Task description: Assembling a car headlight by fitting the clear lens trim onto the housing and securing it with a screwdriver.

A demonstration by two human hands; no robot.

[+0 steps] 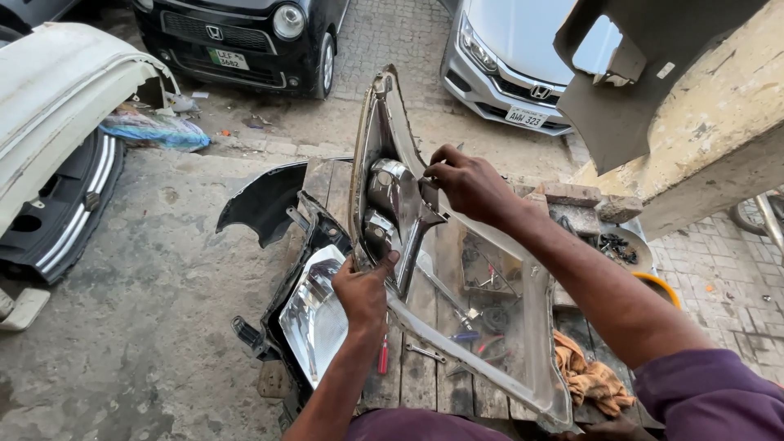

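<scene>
A large clear headlight lens cover (523, 327) with a chrome inner bezel (392, 204) stands tilted on edge over a wooden bench (425, 376). My left hand (363, 290) grips the lower edge of the chrome bezel. At the bezel's upper middle, my right hand (469, 184) pinches a small part, fingers closed on it. A second headlight housing (314, 314) with a shiny reflector lies to the left of the bench, below my left hand.
A red-handled screwdriver (382, 359), a wrench (425, 353) and an orange rag (590, 377) lie on the bench. Bumpers (65, 114) lean at left; a black car (245, 37) and a silver car (506, 57) are parked ahead. A concrete pillar (710, 122) rises at right.
</scene>
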